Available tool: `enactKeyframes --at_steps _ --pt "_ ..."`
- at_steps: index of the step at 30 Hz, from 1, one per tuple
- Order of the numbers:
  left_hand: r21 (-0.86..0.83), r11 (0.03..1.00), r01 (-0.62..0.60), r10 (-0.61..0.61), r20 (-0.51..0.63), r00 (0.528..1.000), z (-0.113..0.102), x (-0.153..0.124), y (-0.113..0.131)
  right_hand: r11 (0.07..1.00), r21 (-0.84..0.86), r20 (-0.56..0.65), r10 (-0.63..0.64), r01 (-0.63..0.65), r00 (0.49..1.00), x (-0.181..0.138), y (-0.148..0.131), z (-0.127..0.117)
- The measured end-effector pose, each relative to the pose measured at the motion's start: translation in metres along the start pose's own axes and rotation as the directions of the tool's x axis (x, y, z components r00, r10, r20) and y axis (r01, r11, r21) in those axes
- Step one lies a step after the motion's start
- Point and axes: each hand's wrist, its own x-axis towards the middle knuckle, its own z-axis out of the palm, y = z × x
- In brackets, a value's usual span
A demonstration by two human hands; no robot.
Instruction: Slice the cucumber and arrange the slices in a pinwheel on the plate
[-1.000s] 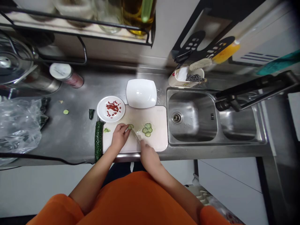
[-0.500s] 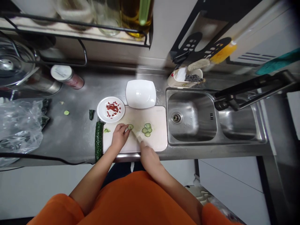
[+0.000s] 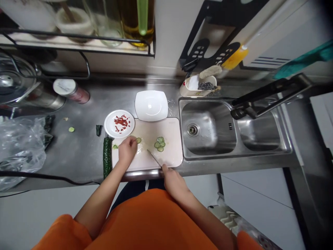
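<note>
Right hand (image 3: 173, 177) at the counter's near edge is closed around a knife (image 3: 154, 158), its blade angled over the cutting board (image 3: 171, 152). Left hand (image 3: 127, 150) presses curled fingers on a cucumber piece (image 3: 138, 140). Cut slices (image 3: 159, 143) lie just beyond the blade. Farther back sit a chili plate (image 3: 107, 125) and a white dish (image 3: 151, 105).

Head view, steeply down, counter (image 3: 83, 152) near

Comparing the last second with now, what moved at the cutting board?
The right hand drew the knife back toward the person, off the cucumber piece and clear of the left hand. The left hand stayed on the piece. The cut slices, cutting board and plates kept their places; the camera shifted slightly.
</note>
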Motion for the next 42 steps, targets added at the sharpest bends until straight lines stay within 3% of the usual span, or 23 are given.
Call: enactKeyframes --at_steps 5,8,11,14,17,20,27,31,36,38,42 --pt "0.174 0.974 -0.145 0.159 -0.07 0.985 -0.008 0.001 -0.008 1.0 -0.001 -0.011 -0.01 0.01 1.0 -0.001 0.005 0.004" --pt "0.142 0.959 -0.244 0.254 -0.058 0.966 -0.005 -0.001 -0.002 0.999 -0.036 -0.012 -0.022 0.022 1.0 -0.001 0.006 0.004" --pt "-0.014 0.931 -0.366 0.366 0.069 0.928 0.007 0.003 0.013 0.996 -0.085 -0.009 -0.024 0.024 1.0 -0.001 0.006 0.002" --pt "-0.101 0.894 -0.437 0.447 0.281 0.849 0.023 0.012 0.03 0.993 -0.119 -0.003 -0.026 0.026 1.0 -0.002 0.007 -0.001" --pt "-0.097 0.892 -0.442 0.438 0.43 0.79 0.036 0.019 0.04 0.991 -0.13 -0.003 -0.028 0.028 1.0 -0.002 0.007 -0.001" --pt "-0.08 0.899 -0.431 0.414 0.479 0.774 0.041 0.022 0.044 0.991 -0.13 -0.002 -0.027 0.027 1.0 -0.002 0.007 -0.001" --pt "-0.074 0.923 -0.378 0.36 0.515 0.778 0.034 0.023 0.055 0.992 -0.122 0.005 -0.038 0.039 0.999 0.0 0.01 0.0" --pt "-0.104 0.963 -0.25 0.267 0.511 0.817 0.025 0.018 0.057 0.991 -0.122 -0.011 -0.051 0.05 0.999 0.002 0.013 0.002" --pt "-0.123 0.992 0.018 0.026 0.349 0.937 0.006 0.008 0.042 0.995 -0.084 -0.002 -0.055 0.054 0.998 0.002 0.014 -0.001" --pt "-0.113 0.988 0.107 -0.071 0.284 0.956 0.002 0.004 0.035 0.998 -0.055 0.004 -0.039 0.039 0.999 0.003 0.014 -0.002" --pt "-0.1 0.989 0.111 -0.088 0.21 0.974 0.004 -0.005 0.025 0.999 -0.035 -0.001 -0.003 0.003 1.0 0.007 0.014 -0.003"
